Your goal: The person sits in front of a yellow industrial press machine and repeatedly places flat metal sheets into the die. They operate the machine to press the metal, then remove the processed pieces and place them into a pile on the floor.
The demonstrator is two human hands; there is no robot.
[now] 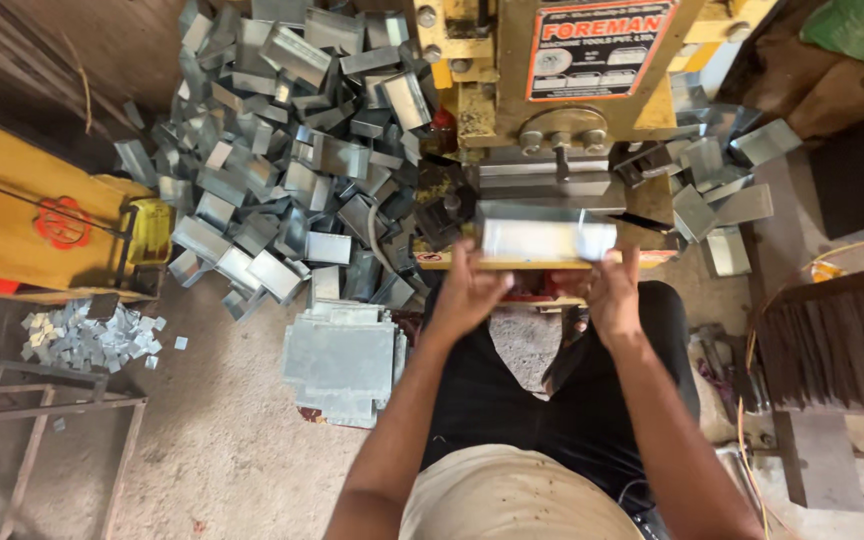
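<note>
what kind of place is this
Most likely a small sheet-metal workshop. A yellow press machine stands over a heap of bent metal pieces, flat blanks lie stacked on the floor, and both hands hold a folded metal piece at the press.

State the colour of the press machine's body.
Yellow press machine body, worn and grimy; head view.

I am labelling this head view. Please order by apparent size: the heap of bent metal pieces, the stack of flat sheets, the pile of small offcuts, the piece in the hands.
1. Heap of bent metal pieces
2. Stack of flat sheets
3. Pile of small offcuts and bent piece held by left hand and right hand: look alike, unranked.
</note>
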